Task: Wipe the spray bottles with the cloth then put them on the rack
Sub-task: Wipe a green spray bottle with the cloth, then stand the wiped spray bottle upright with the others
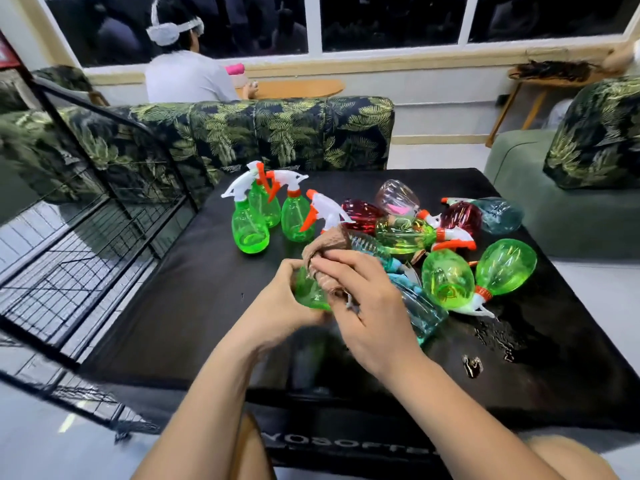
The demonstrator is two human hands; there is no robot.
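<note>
My left hand (282, 299) grips the body of a green spray bottle (308, 292) above the black table (194, 306). Its white and orange spray head (325, 209) points up and away from me. My right hand (363, 299) presses a brown cloth (327, 249) around the bottle's neck and side, fingers curled over it. Three green bottles (263, 216) stand upright at the table's far left. Several bottles, green, red, pink and blue, lie in a heap (450, 244) to the right. The black wire rack (90, 220) stands left of the table.
A leaf-print sofa (263, 133) runs behind the table, and another seat (571, 188) stands at the right. A person in white sits at a wooden table by the window. Water drops (495, 337) lie on the table's right side.
</note>
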